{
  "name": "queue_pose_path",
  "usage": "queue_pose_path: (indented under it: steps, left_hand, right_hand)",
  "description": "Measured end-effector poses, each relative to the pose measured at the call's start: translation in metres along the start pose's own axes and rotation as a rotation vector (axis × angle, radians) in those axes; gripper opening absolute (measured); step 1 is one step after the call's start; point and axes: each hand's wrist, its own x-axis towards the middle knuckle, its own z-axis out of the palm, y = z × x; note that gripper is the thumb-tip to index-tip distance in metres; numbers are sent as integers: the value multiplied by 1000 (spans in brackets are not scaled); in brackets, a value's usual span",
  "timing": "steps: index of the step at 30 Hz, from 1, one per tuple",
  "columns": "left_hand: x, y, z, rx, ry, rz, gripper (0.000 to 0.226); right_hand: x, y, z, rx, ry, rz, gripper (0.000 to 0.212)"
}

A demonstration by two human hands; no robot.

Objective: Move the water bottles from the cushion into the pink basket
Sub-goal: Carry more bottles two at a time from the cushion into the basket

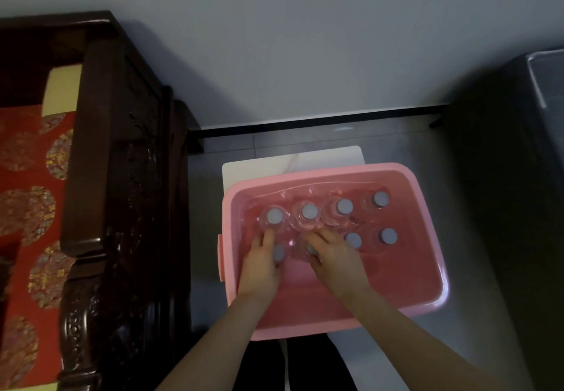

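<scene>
Now, near to far, what we see:
Left hand [261, 264]: ours, down inside the pink basket [421, 305], fingers curled round a clear bottle [278, 253], grey cap showing beside the knuckles. Gripping it, we judge.
Right hand [334, 256]: also in the basket, wrapped over a second bottle [308, 248], cap mostly hidden under the fingers. Closed on it.
Stage: we read this as setting the two down in the near row, release not yet done.
Bottles already in: two more in the near row on the right [354, 240] [388, 236]; far row of four [309, 211], all upright, caps up, close together.
Handling: clear thin plastic, likely light to moderate if full, smooth and a bit slippery, walls give when squeezed. We'd take hold round the shoulder just under the cap, not by the cap alone. Tall and narrow, so easy to tip against neighbours.
Basket seat: on a white stool [293, 158] on the floor.
Cushion [27, 177]: red patterned, left, behind the dark wooden armrest [100, 146]. No bottles visible on the part we see.
</scene>
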Motion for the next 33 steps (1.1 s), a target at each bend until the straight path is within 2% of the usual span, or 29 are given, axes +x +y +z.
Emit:
queue_pose_path:
  steps: [3, 6, 14, 18, 20, 22, 25, 30, 33]
  left_hand:
    - [-4, 5, -10, 273, -86, 156, 60]
    - [-4, 11, -16, 444, -156, 164, 48]
    - [-5, 19, -12, 449, -128, 188, 42]
    - [-6, 22, -14, 410, -112, 177, 37]
    - [-8, 28, -21, 421, -132, 166, 35]
    - [-8, 37, -33, 445, -139, 159, 37]
    - [-7, 57, -68, 442, -68, 167, 38]
    - [-15, 84, -140, 322, 260, 254, 44]
    - [-33, 92, -182, 367, 397, 215, 49]
  right_hand:
    - [4, -1, -7, -168, -52, -188, 38]
    - [10, 0, -12, -256, -118, -244, 36]
    - [11, 2, -10, -257, -167, -211, 33]
    - [14, 4, -16, -150, -261, -176, 27]
    - [15, 7, -30, -100, -306, -131, 37]
    - [16, 9, -51, -69, -254, -67, 47]
    - [23, 11, -97, -31, -75, 12, 38]
    - [41, -10, -172, -32, 127, 12, 58]
    - [52, -40, -198, -18, 195, -42, 63]
